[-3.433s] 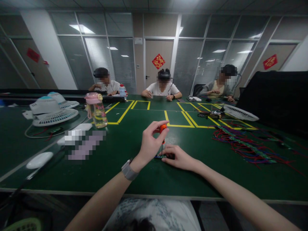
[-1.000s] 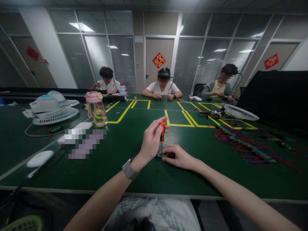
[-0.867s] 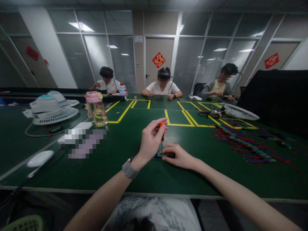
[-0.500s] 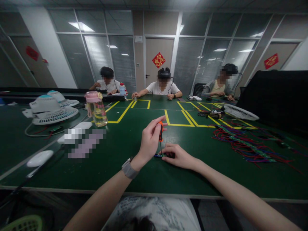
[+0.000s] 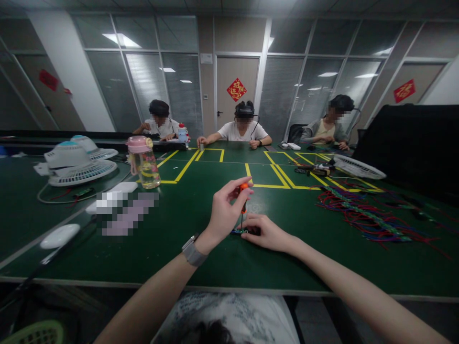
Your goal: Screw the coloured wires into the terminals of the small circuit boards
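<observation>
Head view: a broad dark-green table (image 5: 186, 267) with yellow taped rectangles fills the scene, and three other people (image 5: 244, 130) sit at work along its far edge. At the left lie two white round plastic desk fans (image 5: 77, 167). At the right spreads a loose bundle of red, blue and green wires (image 5: 362, 215), with another white fan (image 5: 358, 168) beyond it. A clear plastic water bottle with a pink lid (image 5: 143, 162) stands left of centre, well apart from the hands.

Near the middle, the left hand (image 5: 222, 215), a grey wristwatch (image 5: 192, 252) on its wrist, holds a slim orange-handled metal screwdriver (image 5: 244, 206) upright. The thumb and fingers are pinched round the top of the handle, and the tip points down onto a small dark flat circuit piece (image 5: 236, 232) lying on the table. The right hand (image 5: 268, 234) rests just right of it, palm down, with its fingers curled and pressed onto the far end of that piece, pinning it flat.

The screwdriver looks light and stiff, with a thin shaft that would skid off a screw head if tilted, so the handle's upper end is the place to hold it. The circuit piece seems light, rigid and likely fragile — best held by its edges. Its details are too small to make out.
</observation>
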`<state>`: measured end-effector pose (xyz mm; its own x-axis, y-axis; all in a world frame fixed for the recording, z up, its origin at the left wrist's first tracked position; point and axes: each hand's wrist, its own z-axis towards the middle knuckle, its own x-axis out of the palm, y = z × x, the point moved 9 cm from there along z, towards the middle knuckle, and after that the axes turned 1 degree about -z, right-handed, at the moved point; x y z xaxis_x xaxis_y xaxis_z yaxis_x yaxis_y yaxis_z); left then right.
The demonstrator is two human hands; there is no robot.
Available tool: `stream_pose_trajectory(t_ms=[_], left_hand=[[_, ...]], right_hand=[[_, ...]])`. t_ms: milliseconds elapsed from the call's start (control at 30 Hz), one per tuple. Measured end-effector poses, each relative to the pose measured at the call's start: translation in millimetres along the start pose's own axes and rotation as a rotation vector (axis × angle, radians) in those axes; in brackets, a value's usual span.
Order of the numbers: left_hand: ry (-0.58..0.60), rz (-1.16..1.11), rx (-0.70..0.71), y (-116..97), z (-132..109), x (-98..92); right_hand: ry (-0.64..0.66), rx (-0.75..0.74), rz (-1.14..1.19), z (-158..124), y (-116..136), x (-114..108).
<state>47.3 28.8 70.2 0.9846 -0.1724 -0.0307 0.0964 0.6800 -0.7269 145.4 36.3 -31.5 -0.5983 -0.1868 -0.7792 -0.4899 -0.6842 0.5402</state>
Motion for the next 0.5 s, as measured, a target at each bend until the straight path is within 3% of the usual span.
stream_pose_trajectory(t_ms=[167,367,500], left_hand=[[-0.123,0.252,0.14,-13,-1,-11.5],[0.04,-0.039,0.003,-2,-1,3.6],[-0.007,0.071,0.036,-4,-2,-0.9]], right_hand=[[0.007,0.003,0.005,0,1,0],[0.006,-0.002,0.01,0,1,1],[0.011,-0.005,0.005,0,0,1]])
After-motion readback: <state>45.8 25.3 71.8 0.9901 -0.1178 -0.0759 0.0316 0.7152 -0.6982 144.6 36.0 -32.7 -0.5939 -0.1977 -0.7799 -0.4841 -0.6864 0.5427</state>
